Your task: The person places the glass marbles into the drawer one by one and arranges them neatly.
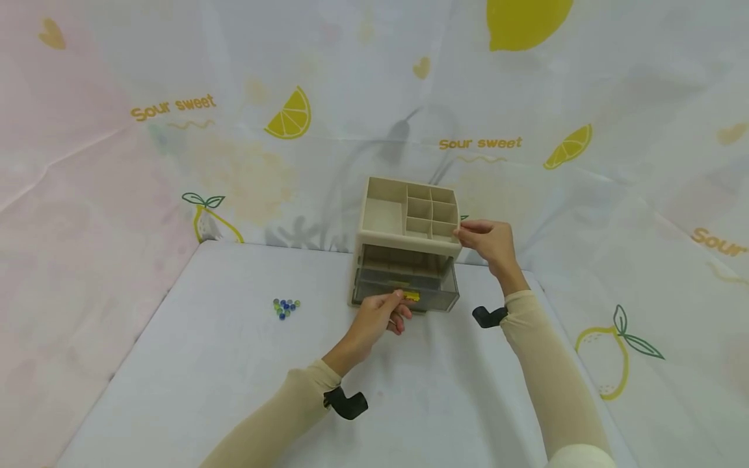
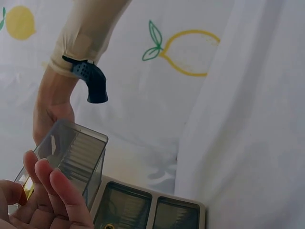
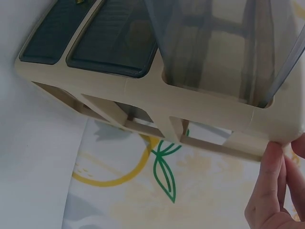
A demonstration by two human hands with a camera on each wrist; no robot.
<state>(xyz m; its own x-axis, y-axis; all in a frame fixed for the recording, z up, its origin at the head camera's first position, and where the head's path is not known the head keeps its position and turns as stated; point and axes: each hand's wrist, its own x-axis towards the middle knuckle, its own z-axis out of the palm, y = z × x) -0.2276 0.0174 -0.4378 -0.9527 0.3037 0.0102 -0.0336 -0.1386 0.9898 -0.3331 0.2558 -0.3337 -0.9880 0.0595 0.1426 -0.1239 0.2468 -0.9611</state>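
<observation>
Drawer (image 1: 434, 300), front toward left hand (image 1: 374, 320)

Left sleeve (image 1: 269, 416): beige, plain, long, ending in a snug cuff (image 1: 325, 376) at the wrist
Right sleeve (image 1: 544, 364): same beige cloth; whitish fabric (image 1: 580, 457) farther up
Left wrist piece (image 1: 346, 404): black, bent like a pipe elbow
Right wrist piece (image 2: 93, 82): same bent shape; dark blue, dotted with small marks or holes, in left wrist view
Left hand (image 1: 376, 320): bare
Right hand (image 1: 490, 244): bare
</observation>
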